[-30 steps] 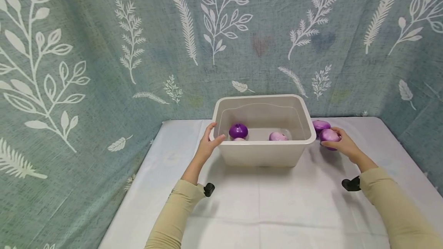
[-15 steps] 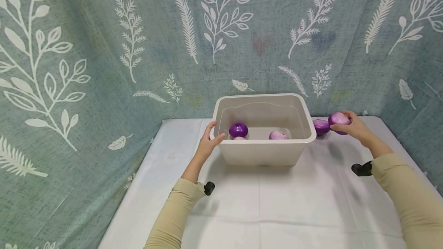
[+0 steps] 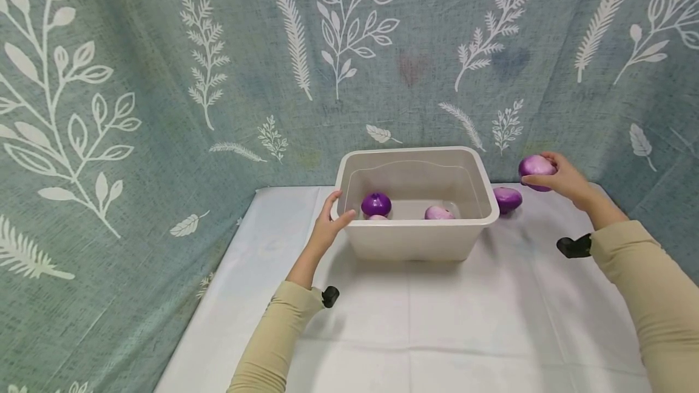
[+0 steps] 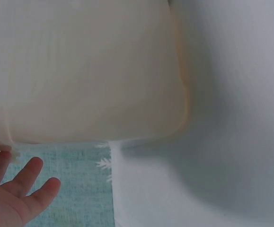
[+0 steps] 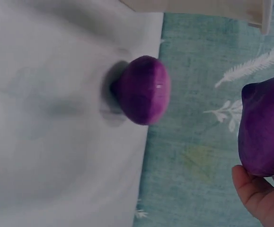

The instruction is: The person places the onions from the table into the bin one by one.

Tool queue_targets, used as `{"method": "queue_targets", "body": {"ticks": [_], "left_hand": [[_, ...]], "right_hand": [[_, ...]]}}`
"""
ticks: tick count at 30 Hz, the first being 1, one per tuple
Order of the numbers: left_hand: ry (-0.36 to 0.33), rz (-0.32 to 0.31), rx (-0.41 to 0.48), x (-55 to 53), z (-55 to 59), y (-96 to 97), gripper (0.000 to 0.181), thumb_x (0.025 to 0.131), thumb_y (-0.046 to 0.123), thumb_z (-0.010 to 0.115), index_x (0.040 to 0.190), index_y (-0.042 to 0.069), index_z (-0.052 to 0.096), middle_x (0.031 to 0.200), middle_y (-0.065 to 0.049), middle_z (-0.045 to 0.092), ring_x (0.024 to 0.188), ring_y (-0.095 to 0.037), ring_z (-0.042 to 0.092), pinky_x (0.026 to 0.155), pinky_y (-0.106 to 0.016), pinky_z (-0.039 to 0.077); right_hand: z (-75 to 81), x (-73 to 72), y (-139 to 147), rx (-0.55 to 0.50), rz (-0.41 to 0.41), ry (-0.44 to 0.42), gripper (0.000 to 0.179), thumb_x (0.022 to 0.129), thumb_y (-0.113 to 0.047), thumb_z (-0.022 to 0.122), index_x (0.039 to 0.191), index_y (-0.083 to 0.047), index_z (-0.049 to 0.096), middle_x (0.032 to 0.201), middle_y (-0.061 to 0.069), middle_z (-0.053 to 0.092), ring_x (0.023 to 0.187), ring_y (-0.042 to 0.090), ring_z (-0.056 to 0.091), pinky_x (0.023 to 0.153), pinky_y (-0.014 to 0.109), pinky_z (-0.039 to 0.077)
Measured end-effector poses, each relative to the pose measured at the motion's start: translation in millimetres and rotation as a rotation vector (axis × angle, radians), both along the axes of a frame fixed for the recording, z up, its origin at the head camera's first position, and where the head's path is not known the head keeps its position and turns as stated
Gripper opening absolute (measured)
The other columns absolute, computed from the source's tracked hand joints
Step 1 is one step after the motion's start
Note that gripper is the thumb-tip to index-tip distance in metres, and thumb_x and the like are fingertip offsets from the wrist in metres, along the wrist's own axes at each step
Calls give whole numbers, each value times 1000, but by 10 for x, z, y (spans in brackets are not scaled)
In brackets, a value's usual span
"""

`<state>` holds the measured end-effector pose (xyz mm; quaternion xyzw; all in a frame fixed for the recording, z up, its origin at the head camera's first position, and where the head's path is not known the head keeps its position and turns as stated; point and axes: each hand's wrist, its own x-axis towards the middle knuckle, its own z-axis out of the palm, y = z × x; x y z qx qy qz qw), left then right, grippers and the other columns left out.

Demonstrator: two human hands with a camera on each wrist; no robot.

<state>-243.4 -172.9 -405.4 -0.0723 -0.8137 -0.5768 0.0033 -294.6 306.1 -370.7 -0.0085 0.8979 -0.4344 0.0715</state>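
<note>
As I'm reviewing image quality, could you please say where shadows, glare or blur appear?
Head: fairly sharp, glint on the dark onion in the bin, soft shadow under it; left wrist: dim, soft-edged, broad shadow beside the bin; right wrist: dim, slightly blurred, glint on the unheld onion.

Head view forward-down, wrist views close-up (bin (image 3: 411, 242) in all)

The bin (image 3: 412, 242) is beige-grey; inside, a deep purple onion (image 3: 376, 205) at nine o'clock, a pale pink onion (image 3: 439, 213) at four. At three, a lilac-and-purple onion (image 3: 536, 170). At twelve, grey-green cloth (image 3: 420, 108), white leafy sprigs. White worktop (image 3: 415, 320), khaki sleeves (image 3: 278, 332).
</note>
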Motion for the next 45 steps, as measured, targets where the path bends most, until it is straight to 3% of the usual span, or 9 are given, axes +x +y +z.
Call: {"method": "queue_targets", "body": {"ticks": [8,11,22,38,45], "left_hand": [[-5,4,12,-195,-250,-79,67,87,27,61,143,16,26,151,-9,21,137,-34,16,106,-55,23],[4,16,-1,-213,-288,-82,66,87,30,60,143,20,27,150,-6,23,137,-33,18,105,-54,24],[21,34,-14,-214,-302,-78,64,86,33,60,141,23,29,149,-4,25,137,-34,19,104,-54,27],[16,28,13,-216,-300,-70,65,85,32,61,141,23,29,149,-5,26,135,-31,23,104,-53,27],[28,25,28,-206,-301,-69,64,86,29,61,141,19,29,149,-6,26,136,-30,22,104,-52,27]], "right_hand": [[226,8,-111,-24,43,30,95,86,-41,59,144,2,-2,144,34,8,126,49,22,98,63,26],[315,2,-179,-19,57,35,95,86,-40,60,145,1,-2,144,34,10,125,49,24,98,63,28],[508,-5,-448,-8,84,69,94,84,-38,64,146,-4,3,142,31,21,125,45,29,97,61,30],[548,-33,-770,-40,152,129,84,82,-31,68,144,-6,18,135,25,35,119,38,39,95,55,36],[551,-64,-996,-59,195,137,83,80,-27,70,143,-5,20,138,24,32,120,38,40,96,55,36]]}}
